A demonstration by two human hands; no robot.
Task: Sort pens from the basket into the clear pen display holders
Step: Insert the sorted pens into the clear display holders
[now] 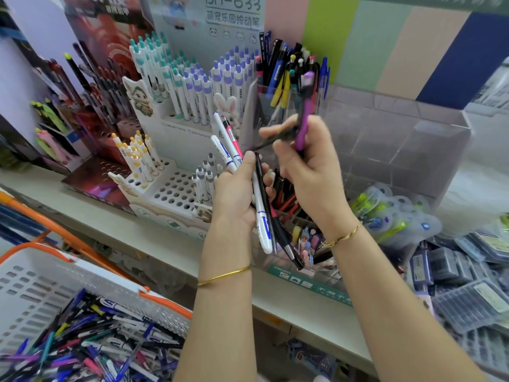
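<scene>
Head view: the left hand point(237, 199) is holding a fan of white, pink and black pens point(261, 216), its grip curled tightly round their middles, in front of the shelf point(165, 244). The right hand point(311, 172) is pinching a purple pen point(304, 117) upright, along with a blurred dark pen, just near of the tall clear holder point(264, 111). That holder is already carrying a mixed bunch of upright pens. To its right, the large clear display box point(399, 139) is showing mostly bare compartments. At near left, the basket point(41, 279) is holding a deep heap of loose pens point(96, 346). The sorting appears to be at an early stage, with a few pens placed, a handful in hand, and the bulk waiting.
</scene>
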